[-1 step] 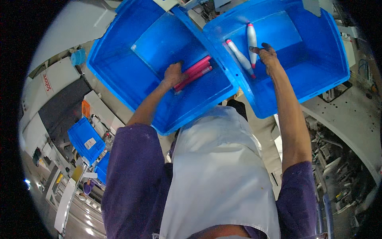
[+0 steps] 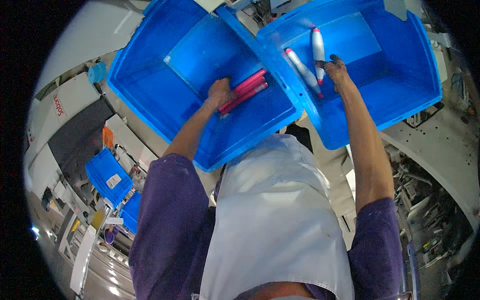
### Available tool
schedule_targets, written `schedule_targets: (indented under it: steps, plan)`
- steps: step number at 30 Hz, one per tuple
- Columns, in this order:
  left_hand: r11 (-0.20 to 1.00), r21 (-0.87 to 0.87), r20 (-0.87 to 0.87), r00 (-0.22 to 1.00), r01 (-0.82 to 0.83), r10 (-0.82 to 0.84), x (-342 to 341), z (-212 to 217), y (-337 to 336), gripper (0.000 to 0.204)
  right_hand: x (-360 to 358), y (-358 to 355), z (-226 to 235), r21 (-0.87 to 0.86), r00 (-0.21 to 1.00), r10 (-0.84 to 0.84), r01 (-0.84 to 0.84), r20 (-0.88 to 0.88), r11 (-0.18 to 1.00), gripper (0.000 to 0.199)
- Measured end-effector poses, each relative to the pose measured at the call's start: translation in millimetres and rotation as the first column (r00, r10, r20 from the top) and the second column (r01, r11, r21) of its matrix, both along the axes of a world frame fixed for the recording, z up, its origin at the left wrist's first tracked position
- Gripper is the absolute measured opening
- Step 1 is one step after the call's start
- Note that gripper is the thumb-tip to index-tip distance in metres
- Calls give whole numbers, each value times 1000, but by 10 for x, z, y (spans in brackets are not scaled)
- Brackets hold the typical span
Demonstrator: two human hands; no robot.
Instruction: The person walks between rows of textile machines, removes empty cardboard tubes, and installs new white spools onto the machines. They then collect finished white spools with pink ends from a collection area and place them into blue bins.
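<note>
My left hand (image 2: pixel 219 93) is in the left blue bin (image 2: pixel 150 82), closed at the near-left ends of several pink bobbin tubes (image 2: pixel 250 80). Its fingertips are partly hidden, and the tubes lie side by side, slanting up to the right. In the right blue bin (image 2: pixel 400 95) are two white spindle-shaped bobbins with pink tips. My right hand (image 2: pixel 338 74) is beside the more upright bobbin (image 2: pixel 318 50), thumb reaching across to it and fingers apart from the thumb. The other bobbin (image 2: pixel 301 69) leans along the bin's left side. Dark smudges show on my right fingertips.
The two bins stand rim to rim in front of my white apron (image 2: pixel 275 215). More blue bins (image 2: pixel 111 175) are at the lower left, near a pale machine housing (image 2: pixel 62 102). A pale curved surface (image 2: pixel 435 155) with dark specks runs along the right.
</note>
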State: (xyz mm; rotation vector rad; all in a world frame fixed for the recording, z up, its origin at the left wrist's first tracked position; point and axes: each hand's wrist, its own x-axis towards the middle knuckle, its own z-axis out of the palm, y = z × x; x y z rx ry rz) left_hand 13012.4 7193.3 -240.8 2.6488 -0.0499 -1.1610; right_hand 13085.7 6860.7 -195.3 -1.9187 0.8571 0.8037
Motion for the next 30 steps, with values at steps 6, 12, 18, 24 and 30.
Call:
schedule_targets:
  steps: [6,12,18,24,30]
  plan:
    - [988,-109,171,981,113,-93,-399,-417,-246,36,-359,-230,-1222,34,973,182,-188,140,982,82]
    - [965,50,529,813,256,-243,-499,-393,-330,29,-389,-282,-1307,-30,987,154,-153,34,988,91]
    - [935,-85,413,867,343,-281,-473,-428,-289,30,-328,-129,-1059,62,985,159,-155,-68,986,96]
    - [996,41,359,929,80,-89,-386,-457,-277,79,-313,36,-875,159,999,53,-53,8,986,94]
    - [997,4,222,972,81,-79,-402,-551,-319,84,-296,59,-737,212,987,-23,56,-158,976,92]
